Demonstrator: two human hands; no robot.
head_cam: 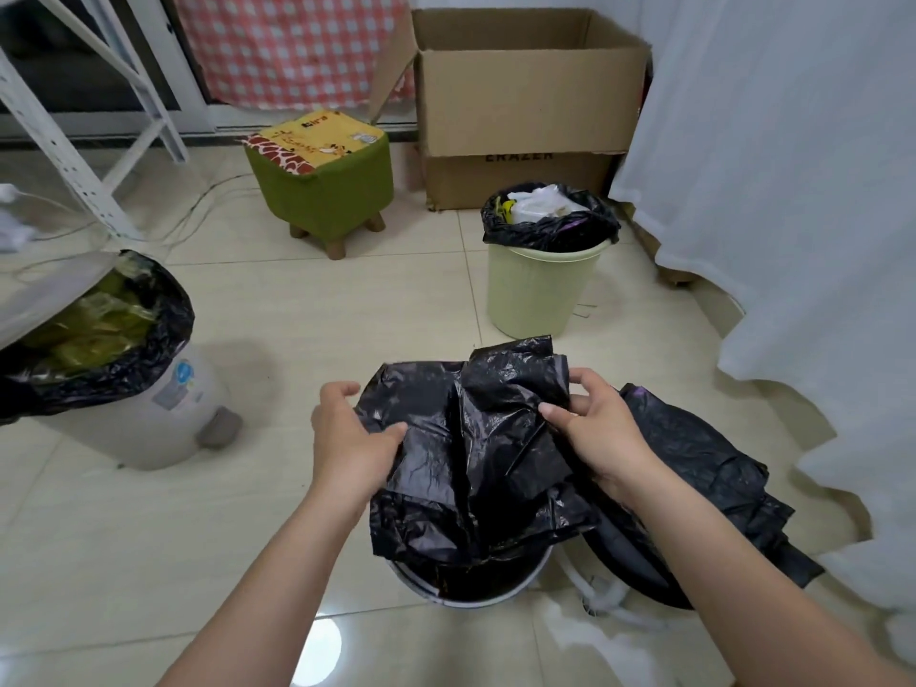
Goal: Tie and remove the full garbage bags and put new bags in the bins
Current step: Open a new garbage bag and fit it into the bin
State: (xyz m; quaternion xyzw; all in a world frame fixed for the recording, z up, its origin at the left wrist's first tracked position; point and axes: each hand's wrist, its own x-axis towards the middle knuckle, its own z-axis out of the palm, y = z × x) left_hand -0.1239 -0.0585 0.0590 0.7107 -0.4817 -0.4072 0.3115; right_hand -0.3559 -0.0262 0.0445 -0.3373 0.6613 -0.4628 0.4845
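While new bag (476,438) hangs crumpled directly above white bin (538,570), left hand (354,438) and right hand (602,431) pinch its opposite edges; mouth unopened, bin straight below both grips.

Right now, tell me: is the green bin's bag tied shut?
No: the green bin has its black bag open over the rim, trash showing.

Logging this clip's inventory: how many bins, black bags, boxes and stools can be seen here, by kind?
Bins: 3, the white bin, the green bin, the grey pedal bin
Black bags: 4, the held bag, the green bin's liner, the pedal bin's liner, the bag on the floor
Boxes: 1, cardboard box
Stools: 1, stool
Total: 9
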